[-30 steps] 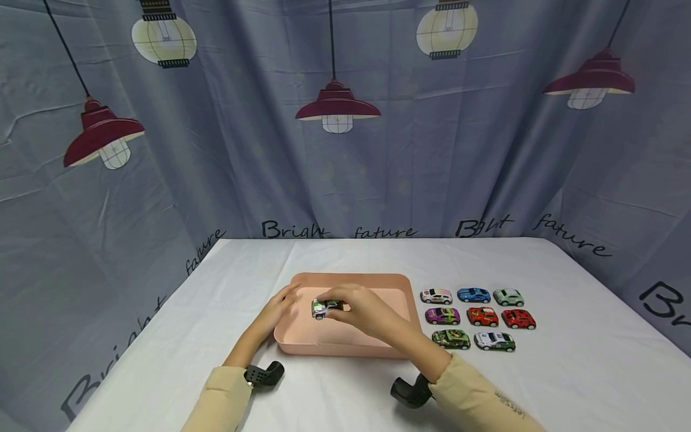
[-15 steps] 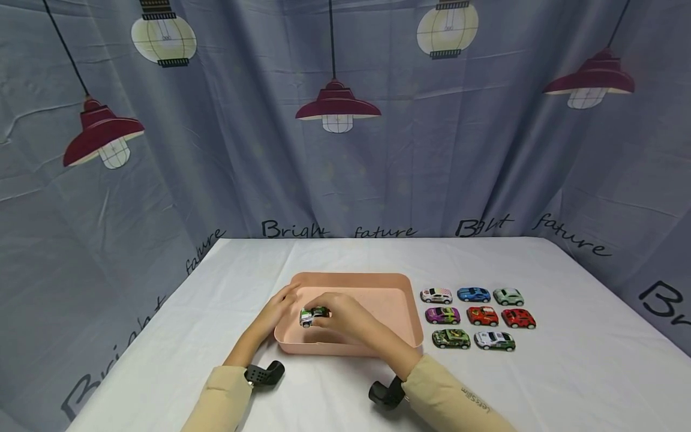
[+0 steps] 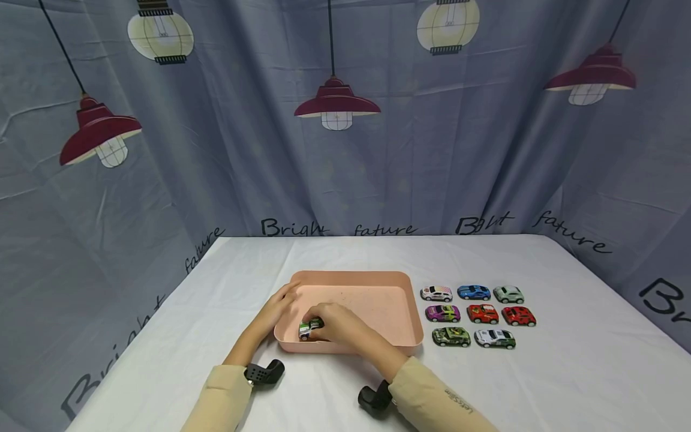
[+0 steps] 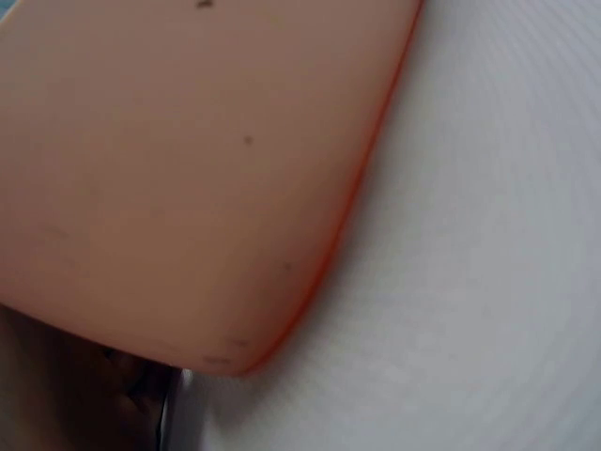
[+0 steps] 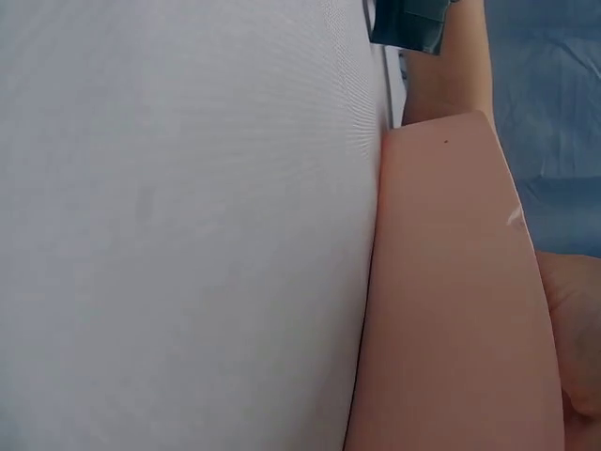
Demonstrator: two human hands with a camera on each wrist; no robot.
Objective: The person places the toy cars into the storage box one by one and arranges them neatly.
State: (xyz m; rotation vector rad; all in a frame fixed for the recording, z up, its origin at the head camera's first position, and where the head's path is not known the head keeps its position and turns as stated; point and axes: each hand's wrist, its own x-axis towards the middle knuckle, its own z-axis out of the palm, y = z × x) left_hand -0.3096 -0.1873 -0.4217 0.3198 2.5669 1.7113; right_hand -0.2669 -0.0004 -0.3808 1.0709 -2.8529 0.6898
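Observation:
In the head view my right hand [image 3: 335, 324] is low in the front left part of a shallow pink tray [image 3: 372, 294]. Its thumb and fingers pinch a small toy car [image 3: 306, 328] with white, green and dark markings. The car is partly hidden by the hand, and the tray's front wall overlaps its lower side. My left hand [image 3: 276, 309] rests at the tray's left rim, fingers laid along it. The left wrist view is mostly filled by the tray's outer wall [image 4: 188, 188]. In the right wrist view, part of the right hand [image 5: 575, 324] shows beyond the tray wall [image 5: 451, 282].
Right of the tray, several toy cars stand in rows on a white tablecloth [image 3: 545, 372]. Among them are a blue car [image 3: 474, 292], a purple car [image 3: 442, 313], a red car [image 3: 519, 316] and a camouflage car [image 3: 451, 336]. A grey-blue curtain [image 3: 243, 150] hangs behind.
My right hand has carried the toy car left, toward me and lower into the tray. The left hand stays at the tray's rim; the other cars stay put.

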